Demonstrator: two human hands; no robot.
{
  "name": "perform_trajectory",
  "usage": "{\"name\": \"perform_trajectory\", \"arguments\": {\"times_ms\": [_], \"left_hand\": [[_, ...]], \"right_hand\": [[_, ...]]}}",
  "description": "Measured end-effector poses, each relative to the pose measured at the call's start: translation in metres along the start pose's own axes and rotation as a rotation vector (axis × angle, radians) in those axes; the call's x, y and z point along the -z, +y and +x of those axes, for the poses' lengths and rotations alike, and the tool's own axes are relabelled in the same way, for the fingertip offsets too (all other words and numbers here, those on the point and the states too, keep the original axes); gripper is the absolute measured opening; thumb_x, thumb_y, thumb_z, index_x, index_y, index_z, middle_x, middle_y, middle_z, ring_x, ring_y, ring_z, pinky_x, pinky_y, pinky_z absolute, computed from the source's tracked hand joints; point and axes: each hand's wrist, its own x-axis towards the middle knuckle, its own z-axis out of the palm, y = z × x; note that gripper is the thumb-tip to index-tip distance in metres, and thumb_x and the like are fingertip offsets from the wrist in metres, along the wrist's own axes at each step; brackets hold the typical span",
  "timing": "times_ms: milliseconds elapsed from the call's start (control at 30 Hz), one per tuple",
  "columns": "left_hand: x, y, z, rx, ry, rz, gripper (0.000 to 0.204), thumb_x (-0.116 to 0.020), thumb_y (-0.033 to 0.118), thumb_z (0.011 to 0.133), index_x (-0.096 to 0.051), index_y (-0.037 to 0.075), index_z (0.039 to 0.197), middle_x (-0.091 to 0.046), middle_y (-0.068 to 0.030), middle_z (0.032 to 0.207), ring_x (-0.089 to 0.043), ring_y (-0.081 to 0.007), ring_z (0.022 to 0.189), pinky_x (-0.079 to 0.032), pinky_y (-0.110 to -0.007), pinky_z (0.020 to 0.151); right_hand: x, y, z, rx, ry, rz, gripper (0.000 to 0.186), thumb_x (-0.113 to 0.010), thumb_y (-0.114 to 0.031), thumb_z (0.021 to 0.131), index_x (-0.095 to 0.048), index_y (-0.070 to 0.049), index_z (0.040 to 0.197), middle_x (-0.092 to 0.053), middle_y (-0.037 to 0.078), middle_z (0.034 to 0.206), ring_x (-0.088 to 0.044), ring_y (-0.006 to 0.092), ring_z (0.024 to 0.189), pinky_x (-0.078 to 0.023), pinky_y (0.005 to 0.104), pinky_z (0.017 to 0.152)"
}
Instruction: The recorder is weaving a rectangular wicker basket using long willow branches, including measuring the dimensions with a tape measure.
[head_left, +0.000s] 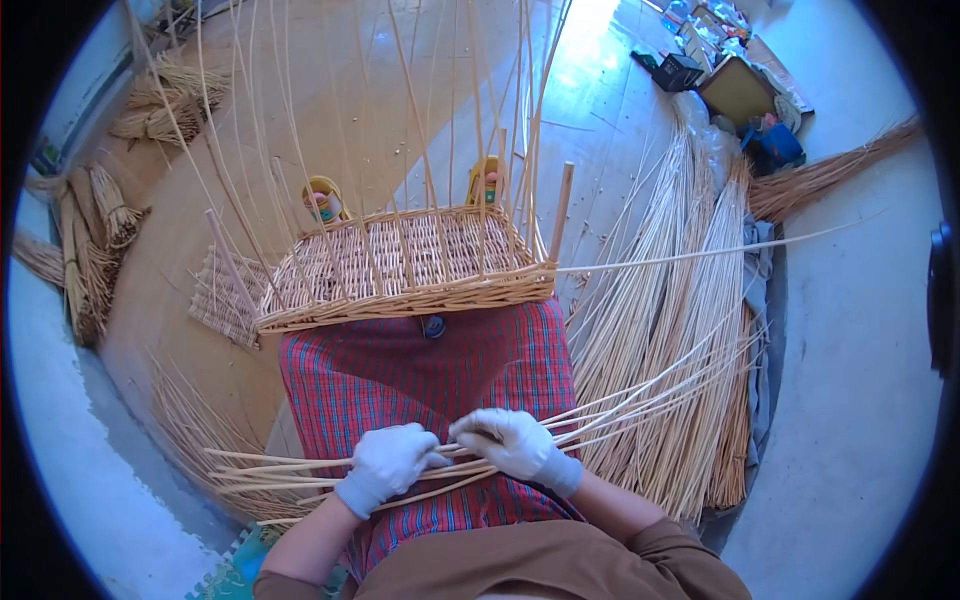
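Observation:
My left hand (392, 463), in a white glove, is closed on several long pale willow rods (617, 408) lying crosswise over my lap on a red plaid cloth (330, 368). My gloved right hand (500, 443) has its curled fingers on the same rods, a little right of my left hand. The rods fan out to both sides. Beyond my hands, a partly woven wicker basket (400, 255) rests at the far edge of the cloth, with tall thin stakes rising from it and thicker posts (561, 205) at its corners.
Long willow bundles (690, 300) lie on the right; other bundles (100, 230) sit at the left. A small woven panel (222, 292) lies beside the basket, two yellow slippers (484, 183) behind it. Boxes and assorted items (735, 90) are piled at the back right, on the floor (300, 90).

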Motion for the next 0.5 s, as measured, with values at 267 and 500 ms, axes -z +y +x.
{"name": "perform_trajectory", "arguments": {"times_ms": [267, 500], "left_hand": [[0.032, 0.011, 0.021, -0.274, 0.704, 0.183, 0.018, -0.070, 0.010, 0.080, -0.068, 0.015, 0.097, -0.071, -0.0020, 0.100, -0.068, -0.0271, 0.099, -0.049, -0.045, 0.096], [0.069, -0.058, 0.038, -0.012, 0.604, -0.259, 0.012, -0.063, 0.005, 0.096, -0.070, 0.004, 0.105, -0.070, -0.0082, 0.090, -0.067, -0.0224, 0.088, -0.054, -0.038, 0.088]], "right_hand": [[0.021, -0.041, 0.031, -0.024, 0.041, 0.598, 0.036, -0.051, -0.019, 0.110, -0.056, -0.001, 0.140, -0.067, 0.006, 0.109, -0.066, 0.0149, 0.096, -0.055, 0.0276, 0.082], [0.112, -0.033, 0.061, 0.458, 0.523, 0.778, 0.012, -0.060, -0.007, 0.104, -0.057, -0.003, 0.115, -0.071, 0.015, 0.110, -0.071, 0.0228, 0.099, -0.062, 0.0365, 0.086]]}}
